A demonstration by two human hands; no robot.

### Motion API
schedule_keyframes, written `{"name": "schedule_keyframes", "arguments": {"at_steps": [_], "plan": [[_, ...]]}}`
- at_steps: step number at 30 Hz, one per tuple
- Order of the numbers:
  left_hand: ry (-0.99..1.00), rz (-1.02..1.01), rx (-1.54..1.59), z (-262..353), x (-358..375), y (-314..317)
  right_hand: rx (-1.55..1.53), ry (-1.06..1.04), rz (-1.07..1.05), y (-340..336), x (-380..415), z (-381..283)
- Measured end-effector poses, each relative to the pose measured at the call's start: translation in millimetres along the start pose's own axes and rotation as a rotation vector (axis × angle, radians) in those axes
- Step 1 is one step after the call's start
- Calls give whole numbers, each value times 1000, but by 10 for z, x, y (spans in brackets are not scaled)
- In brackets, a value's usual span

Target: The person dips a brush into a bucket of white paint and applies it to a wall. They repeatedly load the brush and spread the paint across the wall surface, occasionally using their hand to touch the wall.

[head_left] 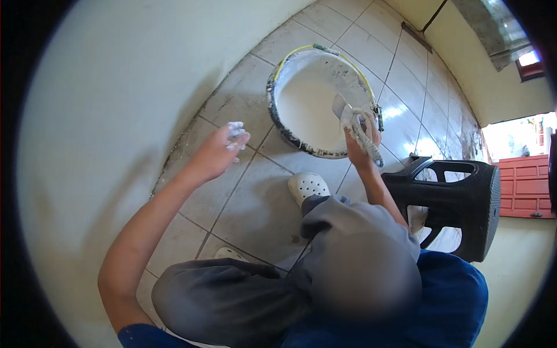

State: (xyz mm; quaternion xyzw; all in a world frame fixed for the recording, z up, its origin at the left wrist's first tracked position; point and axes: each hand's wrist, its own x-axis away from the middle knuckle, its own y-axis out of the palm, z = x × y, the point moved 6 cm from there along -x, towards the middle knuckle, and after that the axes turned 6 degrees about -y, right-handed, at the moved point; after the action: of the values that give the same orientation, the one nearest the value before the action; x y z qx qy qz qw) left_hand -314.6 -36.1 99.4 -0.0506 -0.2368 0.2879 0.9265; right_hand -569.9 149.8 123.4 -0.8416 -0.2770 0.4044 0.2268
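Pale tiles cover the floor (252, 203), and a big plain wall (127, 75) runs along the left side. On the tiles sits a bucket (281, 132) with creamy white mix (307, 110) in it. The right hand (354, 148) is at the bucket's right edge, with its fingers wrapped around a flat-bladed tool (365, 142). The left hand (223, 149) is up in the air near the wall, fingers loosely bent, white stuff on their tips, and I see nothing in it.

To do this well, it seems best to keep the blade over the bucket, so drips fall back in. The caked handle may be slippery, so a snug grip should help. Slow, gentle moves should stop splashes. I can't tell if the blade touches the mix.
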Motion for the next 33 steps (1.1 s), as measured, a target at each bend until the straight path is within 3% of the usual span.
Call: {"name": "schedule_keyframes", "arguments": {"at_steps": [2, 5, 8, 10, 14, 18, 21, 25, 27, 31, 33], "plan": [[-169, 35, 29, -100, -370, 298, -70, 52, -1, 19, 14, 123], [-278, 75, -18, 277, -611, 570, -76, 104, 9, 24, 16, 244], [-312, 279, -160, 158, -858, 602, -82, 84, 18, -4, 2, 259], [-298, 272, -114, 36, -949, 645, -50, -28, 64, -31, -69, 199], [-425, 239, 49, 111, -853, 726, -72, -15, 52, -9, -112, 399], [-319, 315, -20, 48, -923, 783, -119, -9, 94, 26, -160, 541], [-285, 327, 48, -24, -975, 852, 144, -281, 131, 14, -170, 492], [-162, 332, 117, -71, -1156, 999, -4, -195, 114, 33, -247, 703], [-58, 386, 158, -166, -1303, 1095, 248, -383, 108, 46, -283, 857], [-17, 412, 243, -131, -1458, 1372, -119, -154, 119, -65, -523, 1178], [-29, 383, 241, -65, -1414, 1438, -23, -246, 108, -68, -606, 1267]]}}
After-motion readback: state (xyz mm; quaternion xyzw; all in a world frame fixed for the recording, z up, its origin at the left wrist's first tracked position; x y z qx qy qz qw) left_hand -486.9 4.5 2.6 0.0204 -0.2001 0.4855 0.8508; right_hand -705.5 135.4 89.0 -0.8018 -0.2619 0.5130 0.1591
